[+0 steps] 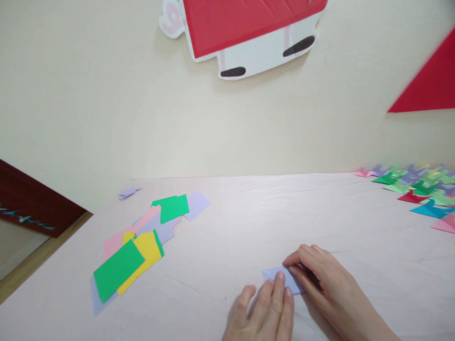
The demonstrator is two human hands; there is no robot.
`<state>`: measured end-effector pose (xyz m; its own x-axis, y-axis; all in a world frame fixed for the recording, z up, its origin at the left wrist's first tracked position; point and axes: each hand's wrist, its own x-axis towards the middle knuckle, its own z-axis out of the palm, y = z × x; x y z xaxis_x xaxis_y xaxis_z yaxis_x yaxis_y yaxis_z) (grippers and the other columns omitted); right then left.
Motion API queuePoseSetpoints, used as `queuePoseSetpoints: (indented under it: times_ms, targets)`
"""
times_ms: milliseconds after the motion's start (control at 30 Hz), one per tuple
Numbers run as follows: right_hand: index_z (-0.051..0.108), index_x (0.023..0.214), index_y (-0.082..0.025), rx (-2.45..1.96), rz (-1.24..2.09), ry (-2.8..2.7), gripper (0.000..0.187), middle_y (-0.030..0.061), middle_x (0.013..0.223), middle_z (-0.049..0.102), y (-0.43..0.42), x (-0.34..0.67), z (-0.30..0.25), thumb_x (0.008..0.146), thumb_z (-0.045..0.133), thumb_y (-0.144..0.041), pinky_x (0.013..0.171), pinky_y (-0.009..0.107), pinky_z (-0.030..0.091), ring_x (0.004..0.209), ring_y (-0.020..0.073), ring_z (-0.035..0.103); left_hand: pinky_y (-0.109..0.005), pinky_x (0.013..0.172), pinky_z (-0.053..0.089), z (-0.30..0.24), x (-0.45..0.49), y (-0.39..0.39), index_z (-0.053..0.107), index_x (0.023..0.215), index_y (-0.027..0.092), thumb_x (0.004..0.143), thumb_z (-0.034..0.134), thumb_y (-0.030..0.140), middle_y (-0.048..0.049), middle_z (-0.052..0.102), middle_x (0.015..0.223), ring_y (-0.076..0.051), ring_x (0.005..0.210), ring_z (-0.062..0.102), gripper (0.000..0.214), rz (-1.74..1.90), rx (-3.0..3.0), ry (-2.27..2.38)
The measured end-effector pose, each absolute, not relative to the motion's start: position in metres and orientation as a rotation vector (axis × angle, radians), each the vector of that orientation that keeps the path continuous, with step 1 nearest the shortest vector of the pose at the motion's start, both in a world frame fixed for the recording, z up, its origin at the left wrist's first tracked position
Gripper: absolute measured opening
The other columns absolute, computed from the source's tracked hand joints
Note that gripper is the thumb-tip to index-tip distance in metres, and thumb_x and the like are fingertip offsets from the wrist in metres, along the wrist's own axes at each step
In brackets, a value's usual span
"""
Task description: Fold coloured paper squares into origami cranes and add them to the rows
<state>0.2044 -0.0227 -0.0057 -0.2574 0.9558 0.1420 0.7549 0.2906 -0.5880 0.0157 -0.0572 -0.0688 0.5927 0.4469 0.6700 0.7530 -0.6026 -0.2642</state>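
A small piece of folded lilac origami paper [293, 284] lies on the cloth-covered table, low and right of the middle. My left hand [266, 310] rests on its near edge with fingers stretched out, one fingertip pressing the paper down. From the right, my right hand [325, 286] pinches the paper's right side between thumb and forefinger. Its other fingers are curled, and part of the paper is hidden beneath both hands.
Loose paper sheets in green [119, 271], yellow [144, 255], pink and lilac overlap at left. Behind them lies a small lilac stack [128, 193]. Several folded paper cranes [426, 188] stand in rows at far right. A pale wall [249, 128] with a red-and-white cutout [256, 28] rises behind.
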Motion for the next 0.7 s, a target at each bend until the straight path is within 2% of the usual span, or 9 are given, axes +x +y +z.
queuePoseSetpoints:
  times_ms: [200,467,633,700]
  targets:
    - [0.058,0.082,-0.023,-1.502,0.528,-2.108,0.021,0.0036,0.080,0.063,-0.023,0.202,-0.006,0.094,0.042,-0.021,0.071,0.035,0.043,0.076,0.0202,0.056,-0.040,0.114,0.028,-0.058,0.011,-0.056,0.063,0.117,0.021,0.093,0.058,0.035,-0.0076,0.056,0.137,-0.024,0.128,0.050,0.028,-0.678,-2.335,-0.918]
    - [0.056,0.080,-0.023,-1.493,0.464,-2.134,0.021,0.0029,0.077,0.061,-0.022,0.200,-0.005,0.093,0.041,-0.018,0.069,0.035,0.040,0.073,0.0205,0.054,-0.041,0.110,0.031,-0.073,0.019,-0.055,0.063,0.107,0.018,0.094,0.055,0.036,-0.0121,0.061,0.131,-0.024,0.119,0.057,0.023,-0.698,-2.377,-0.930]
    - [0.056,0.090,-0.023,-1.534,0.455,-2.130,0.004,0.0046,0.091,0.063,-0.028,0.199,-0.003,0.089,0.052,-0.023,0.076,0.037,0.042,0.083,0.0224,0.056,-0.041,0.108,0.031,-0.056,0.012,-0.053,0.063,0.109,0.019,0.094,0.055,0.032,-0.0103,0.060,0.131,-0.023,0.115,0.057,0.021,-0.644,-2.399,-0.897]
    - [0.057,0.097,-0.024,-1.557,0.452,-2.117,0.013,0.0053,0.099,0.063,-0.032,0.198,-0.002,0.084,0.056,-0.022,0.080,0.039,0.042,0.089,0.0235,0.057,-0.040,0.107,0.032,-0.049,0.010,-0.051,0.063,0.110,0.020,0.094,0.055,0.029,-0.0084,0.061,0.130,-0.022,0.112,0.058,0.021,-0.625,-2.411,-0.891]
